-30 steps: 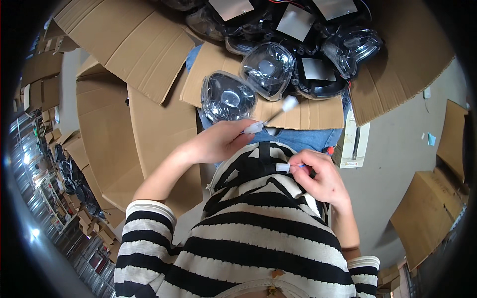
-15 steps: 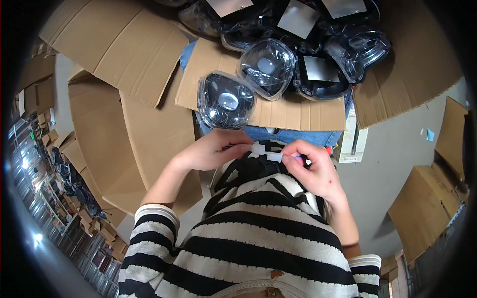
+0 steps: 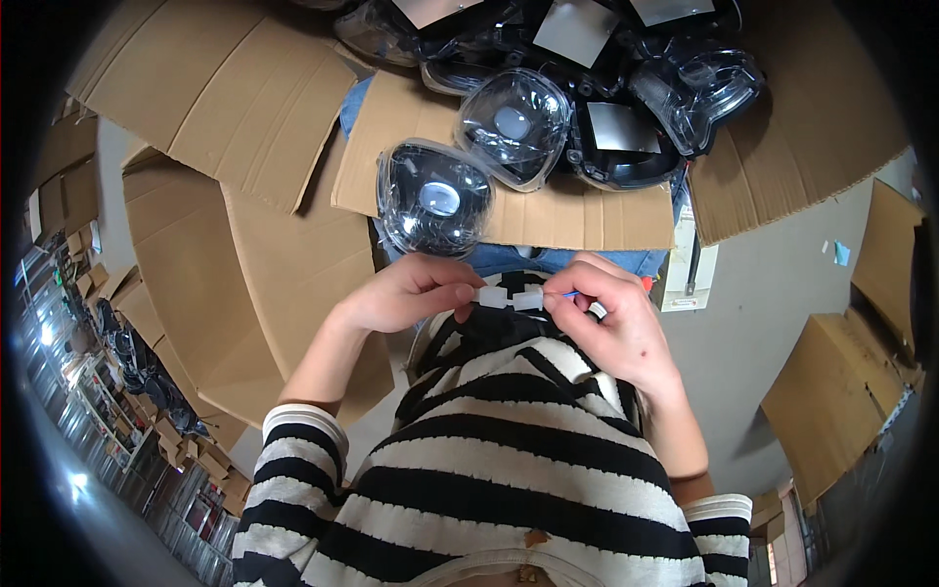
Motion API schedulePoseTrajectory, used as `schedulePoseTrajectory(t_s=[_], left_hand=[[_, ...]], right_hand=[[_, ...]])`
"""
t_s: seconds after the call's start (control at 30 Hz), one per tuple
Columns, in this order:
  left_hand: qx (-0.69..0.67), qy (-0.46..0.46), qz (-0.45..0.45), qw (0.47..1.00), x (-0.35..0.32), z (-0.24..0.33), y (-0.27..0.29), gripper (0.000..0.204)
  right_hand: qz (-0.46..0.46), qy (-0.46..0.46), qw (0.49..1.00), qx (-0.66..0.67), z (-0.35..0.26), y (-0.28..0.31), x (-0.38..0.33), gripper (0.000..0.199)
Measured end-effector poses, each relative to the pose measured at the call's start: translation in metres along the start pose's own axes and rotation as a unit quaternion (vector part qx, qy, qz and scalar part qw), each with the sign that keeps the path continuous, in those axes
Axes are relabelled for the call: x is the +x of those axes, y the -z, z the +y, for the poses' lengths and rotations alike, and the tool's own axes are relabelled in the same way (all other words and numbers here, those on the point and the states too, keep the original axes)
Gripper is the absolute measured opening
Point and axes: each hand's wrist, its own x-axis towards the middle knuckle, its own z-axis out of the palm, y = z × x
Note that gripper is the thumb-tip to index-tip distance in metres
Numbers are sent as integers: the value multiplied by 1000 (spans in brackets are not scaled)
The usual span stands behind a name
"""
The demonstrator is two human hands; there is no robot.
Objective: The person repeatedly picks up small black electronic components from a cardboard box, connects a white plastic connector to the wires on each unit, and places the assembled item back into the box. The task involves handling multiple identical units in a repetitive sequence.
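Two white connectors (image 3: pixel 510 297) meet between left hand (image 3: pixel 411 293) and right hand (image 3: pixel 611 328).

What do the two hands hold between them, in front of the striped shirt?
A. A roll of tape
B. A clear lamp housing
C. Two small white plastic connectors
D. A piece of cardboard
C: the left hand and right hand pinch two small white plastic connectors end to end between their fingertips.
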Motion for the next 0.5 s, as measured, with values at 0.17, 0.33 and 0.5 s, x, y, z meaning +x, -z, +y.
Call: schedulePoseTrajectory(t_s=[0.17,0.33,0.5], left_hand=[[-22,-12,-7,1000,0,-2,0,20],[-10,-31,-12,999,3,0,-5,20],[80,-15,10,997,2,6,-13,19]], right_hand=[[2,27,1000,-9,3,-1,0,5],[1,8,1000,8,0,1,-1,6],[27,53,996,-65,2,-6,-1,7]])
